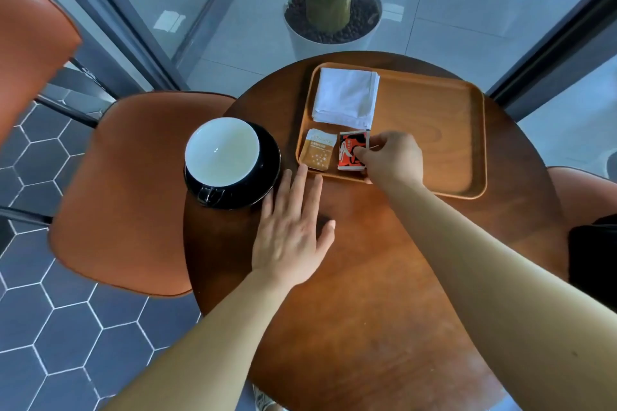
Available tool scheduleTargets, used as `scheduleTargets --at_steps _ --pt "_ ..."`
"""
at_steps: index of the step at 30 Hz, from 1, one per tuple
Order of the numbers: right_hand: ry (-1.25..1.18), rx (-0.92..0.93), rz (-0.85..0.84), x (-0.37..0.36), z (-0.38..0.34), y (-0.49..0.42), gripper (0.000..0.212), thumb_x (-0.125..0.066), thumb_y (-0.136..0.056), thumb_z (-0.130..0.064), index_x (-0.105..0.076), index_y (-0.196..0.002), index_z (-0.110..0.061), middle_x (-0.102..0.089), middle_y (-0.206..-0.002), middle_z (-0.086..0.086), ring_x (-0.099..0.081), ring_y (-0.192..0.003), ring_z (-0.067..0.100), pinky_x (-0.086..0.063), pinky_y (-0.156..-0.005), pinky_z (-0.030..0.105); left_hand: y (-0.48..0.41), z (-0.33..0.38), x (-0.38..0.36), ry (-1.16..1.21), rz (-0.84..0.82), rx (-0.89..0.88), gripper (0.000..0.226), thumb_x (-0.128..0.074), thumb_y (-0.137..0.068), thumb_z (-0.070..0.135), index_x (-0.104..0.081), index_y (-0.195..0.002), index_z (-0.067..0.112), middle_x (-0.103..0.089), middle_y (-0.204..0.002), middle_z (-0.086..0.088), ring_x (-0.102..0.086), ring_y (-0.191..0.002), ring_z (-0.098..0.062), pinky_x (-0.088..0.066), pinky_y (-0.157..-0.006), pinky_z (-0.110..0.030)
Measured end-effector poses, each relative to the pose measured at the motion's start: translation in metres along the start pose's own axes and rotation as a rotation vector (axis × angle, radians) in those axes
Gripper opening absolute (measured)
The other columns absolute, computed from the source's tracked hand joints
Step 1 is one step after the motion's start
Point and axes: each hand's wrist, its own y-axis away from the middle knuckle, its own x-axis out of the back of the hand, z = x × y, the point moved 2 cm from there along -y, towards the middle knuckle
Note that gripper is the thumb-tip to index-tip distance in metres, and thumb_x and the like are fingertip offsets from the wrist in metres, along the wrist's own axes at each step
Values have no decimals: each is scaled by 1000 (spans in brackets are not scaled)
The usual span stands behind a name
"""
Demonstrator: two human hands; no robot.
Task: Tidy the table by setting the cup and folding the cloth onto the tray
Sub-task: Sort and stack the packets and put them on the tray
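Now both bare hands are over the round dark wooden surface (pixel 367 277), with the cloth folded and the cup off the tray.

Largest first: the rectangular light wooden tray (pixel 434 143) holds the folded white cloth (pixel 347 97) in its far left corner, with a tan paper sachet (pixel 317 150) and a red printed packet (pixel 350 150) nearer. The white-lined black cup (pixel 222 150) sits on its black saucer (pixel 267 170) left of the tray. The left hand (pixel 290 237) lies flat, fingers apart; the right hand (pixel 390 157) has its fingers clamped on the red packet.

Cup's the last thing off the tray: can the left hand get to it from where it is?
Probably yes. The left hand lies flat on the table beside the saucer under the cup, nothing between them.
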Motion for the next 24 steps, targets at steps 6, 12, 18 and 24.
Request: scheduleTargets --at_steps 6,12,18,24 --pt "184 18 -9 -2 -7 -1 11 -72 -85 -33 -67 -81 -25 -68 -74 -1 -68 -76 25 -44 -57 28 0 -1 1 -1 -16 -3 70 -30 -98 56 -22 -156 17 -11 -166 -13 -15 -153 -32 -23 -118 -56" --pt "257 73 -10 -1 -6 -2 30 -71 -85 -41 -62 -102 -19 -64 -84 -3 -67 -82 24 -52 -66 33 -1 -2 0 -6 -8 -5 69 -29 -98 56 -25 -155 18 -12 -166 -14 -15 -153 -32 -23 -119 -55" --pt "294 134 0 -7 -8 -1 40 -71 -86 -38 -60 -117 -15 -67 -94 2 -65 -90 27 -47 -68 32 0 -1 -1 -2 -2 -3 69 -33 -97 55 -25 -155 18 -12 -166 -13 -15 -153 -32 -22 -119 -55" --pt "318 175 -20 -8 -9 0 37 -71 -86 -31 -60 -118 -14 -71 -98 5 -66 -91 28 -47 -68 31 -1 -2 -2 -13 -5 -1 69 -31 -98 57 -25 -155 19 -11 -167 -13 -14 -153 -32 -22 -119 -55"
